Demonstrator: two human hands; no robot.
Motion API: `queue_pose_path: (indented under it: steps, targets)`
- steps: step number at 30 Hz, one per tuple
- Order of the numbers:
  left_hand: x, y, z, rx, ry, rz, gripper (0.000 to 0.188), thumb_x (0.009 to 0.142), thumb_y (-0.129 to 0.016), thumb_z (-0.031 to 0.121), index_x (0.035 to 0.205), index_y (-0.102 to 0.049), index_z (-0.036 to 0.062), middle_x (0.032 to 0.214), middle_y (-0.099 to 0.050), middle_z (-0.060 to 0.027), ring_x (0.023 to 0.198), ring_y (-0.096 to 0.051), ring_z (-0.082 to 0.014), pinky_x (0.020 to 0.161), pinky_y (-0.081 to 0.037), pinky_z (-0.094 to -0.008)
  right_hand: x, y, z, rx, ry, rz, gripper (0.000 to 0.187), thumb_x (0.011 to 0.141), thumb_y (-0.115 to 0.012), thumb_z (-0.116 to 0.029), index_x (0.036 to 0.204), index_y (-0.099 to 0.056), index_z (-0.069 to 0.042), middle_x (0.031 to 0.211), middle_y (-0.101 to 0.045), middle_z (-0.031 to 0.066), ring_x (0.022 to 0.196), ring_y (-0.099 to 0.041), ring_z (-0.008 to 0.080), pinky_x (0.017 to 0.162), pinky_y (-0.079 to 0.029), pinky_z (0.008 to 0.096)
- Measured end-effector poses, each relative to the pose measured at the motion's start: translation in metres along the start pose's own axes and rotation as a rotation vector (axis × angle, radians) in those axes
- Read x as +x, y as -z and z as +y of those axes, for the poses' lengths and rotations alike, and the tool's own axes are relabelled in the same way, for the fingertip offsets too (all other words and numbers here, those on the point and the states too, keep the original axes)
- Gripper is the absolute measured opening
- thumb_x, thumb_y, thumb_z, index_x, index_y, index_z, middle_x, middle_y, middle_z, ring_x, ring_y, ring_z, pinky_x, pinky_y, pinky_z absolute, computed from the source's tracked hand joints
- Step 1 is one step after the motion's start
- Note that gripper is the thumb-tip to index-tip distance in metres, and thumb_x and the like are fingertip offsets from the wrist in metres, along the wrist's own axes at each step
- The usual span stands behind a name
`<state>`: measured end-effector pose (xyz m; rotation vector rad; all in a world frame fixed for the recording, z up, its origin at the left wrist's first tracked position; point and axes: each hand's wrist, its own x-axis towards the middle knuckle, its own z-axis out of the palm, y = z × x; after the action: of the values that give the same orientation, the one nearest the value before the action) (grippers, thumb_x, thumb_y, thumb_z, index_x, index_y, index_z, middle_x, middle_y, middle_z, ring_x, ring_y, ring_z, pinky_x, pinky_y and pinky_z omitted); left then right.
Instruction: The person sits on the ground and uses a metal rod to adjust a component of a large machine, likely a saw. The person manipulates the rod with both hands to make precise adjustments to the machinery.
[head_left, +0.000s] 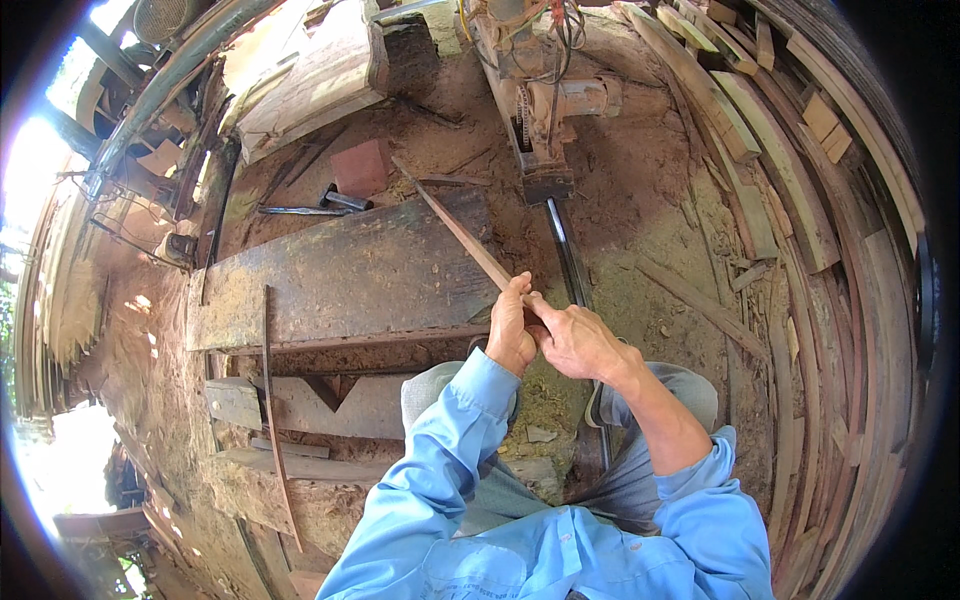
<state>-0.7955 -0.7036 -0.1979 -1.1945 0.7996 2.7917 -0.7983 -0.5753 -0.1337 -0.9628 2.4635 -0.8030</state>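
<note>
— Sleeves of blue shirt (pixel 470 500) fill the bottom, but what have your hands got?

— Both are clenched on the near end of a thin wooden strip (pixel 462 235): my left hand (pixel 511 330) wraps it, my right hand (pixel 575 340) pinches beside it.

— Where does it run?

— Up and away over the heavy plank (pixel 340 275), toward the rusty machine (pixel 545 110) beyond.

— What step?

— Checking it, I'd judge; turning it next needs a firm hold.

Thin wood strip (pixel 462 236) in my left hand (pixel 512 335) & right hand (pixel 578 342): reddish, matt, rough-sawn. Bench plank (pixel 340 275) is old wood, grey, dusty, coarse. Saw rig (pixel 545 110) is metal, dull & rusty. Floor (pixel 650 210) powdery sawdust. My sleeves (pixel 440 470) are light blue cloth, soft, matt.
</note>
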Motion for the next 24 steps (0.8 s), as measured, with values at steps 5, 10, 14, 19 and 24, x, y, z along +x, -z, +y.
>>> queue_pose_path:
  steps: [5,10,14,19,24]
  targets:
    - [-0.0011,-0.0014,0.0012,0.001,0.008,-0.011,0.021,0.084,-0.068,0.02,0.085,-0.052,0.0061,0.069,-0.056,-0.0072,0.06,-0.056,-0.0179,0.057,-0.051,-0.0309,0.0011,-0.0045,0.0042,0.029,0.016,0.025,0.042,0.084,-0.052,-0.012,0.123,-0.046,0.002,0.075,-0.063,0.0294,0.073,-0.063,0.0468,0.069,-0.049,0.0538]
    - [0.0019,-0.0004,0.0,-0.002,0.012,0.001,0.021,0.085,-0.068,0.02,0.085,-0.052,0.0063,0.069,-0.056,-0.0073,0.06,-0.056,-0.0178,0.056,-0.051,-0.031,0.0022,-0.0046,0.0064,-0.011,0.015,-0.002,0.049,0.086,-0.051,-0.009,0.133,-0.04,0.0,0.079,-0.064,0.027,0.072,-0.064,0.0434,0.068,-0.052,0.0503]
    - [-0.0008,-0.0017,0.0007,-0.006,0.01,0.004,0.021,0.084,-0.068,0.02,0.085,-0.052,0.0061,0.07,-0.056,-0.0072,0.061,-0.056,-0.0177,0.057,-0.052,-0.0311,0.0025,-0.006,0.008,-0.013,0.012,-0.004,0.05,0.085,-0.051,-0.009,0.133,-0.04,0.0,0.078,-0.064,0.0271,0.072,-0.064,0.0436,0.068,-0.052,0.0507]
    - [-0.0041,-0.0033,0.0013,-0.006,0.003,0.007,0.021,0.084,-0.068,0.019,0.086,-0.052,0.0057,0.07,-0.056,-0.0066,0.061,-0.056,-0.0176,0.057,-0.052,-0.0307,0.0023,-0.0053,0.0061,-0.023,0.018,0.003,0.051,0.085,-0.051,-0.009,0.133,-0.04,0.0,0.078,-0.064,0.0275,0.071,-0.063,0.0437,0.068,-0.051,0.0508]
    - [-0.0032,-0.0028,0.001,-0.019,0.007,-0.006,0.021,0.084,-0.068,0.019,0.086,-0.052,0.0056,0.07,-0.055,-0.0063,0.061,-0.056,-0.0174,0.057,-0.052,-0.0305,0.0019,-0.0065,0.0074,-0.029,0.023,0.009,0.052,0.084,-0.051,-0.009,0.134,-0.039,0.0,0.077,-0.064,0.0274,0.07,-0.063,0.0438,0.067,-0.051,0.051]
